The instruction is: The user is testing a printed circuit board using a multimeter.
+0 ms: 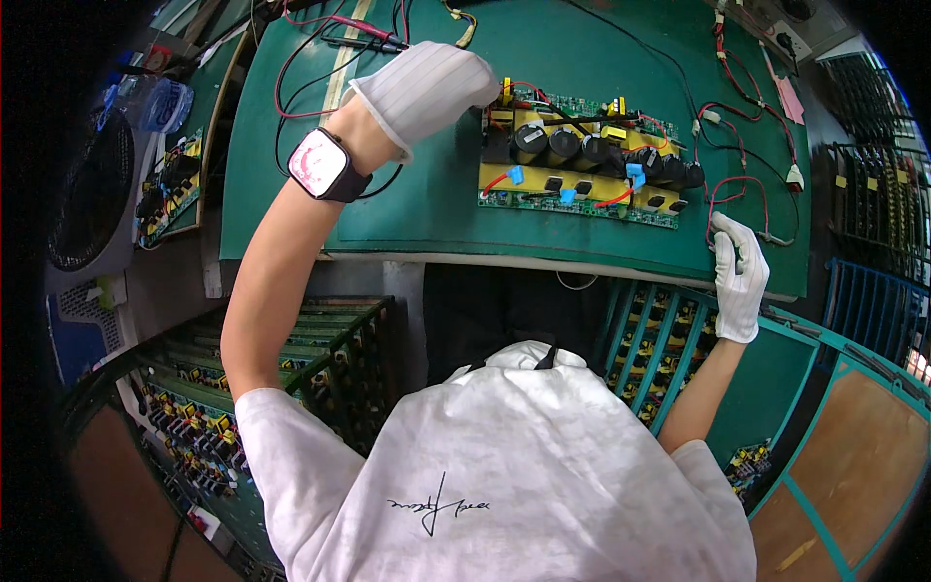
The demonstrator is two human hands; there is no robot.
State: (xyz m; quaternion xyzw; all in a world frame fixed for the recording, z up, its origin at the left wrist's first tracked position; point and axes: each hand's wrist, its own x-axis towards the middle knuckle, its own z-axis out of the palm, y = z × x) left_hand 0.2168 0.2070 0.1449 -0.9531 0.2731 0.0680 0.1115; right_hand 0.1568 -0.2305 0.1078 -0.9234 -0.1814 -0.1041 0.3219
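Observation:
A green circuit board (582, 199) lies on the green bench mat, carrying black capacitors (562, 145), yellow parts and blue-taped red leads. My left hand (427, 92), in a white striped glove, reaches to the board's far left corner. Its fingers are curled closed, and whatever is between them is hidden. My right hand (741, 276), also gloved, is at the bench's front edge, right of the board. Its fingertips are bent together at a thin red wire (711, 199) that loops beside the board. A dark smartwatch (322, 167) is on my left wrist.
Test probes (364, 31) with red and black leads lie at the far left. Cables and a white connector (795, 177) run along the right. Racks of circuit boards (335, 364) stand below the bench on both sides. A fan (89, 189) stands at left.

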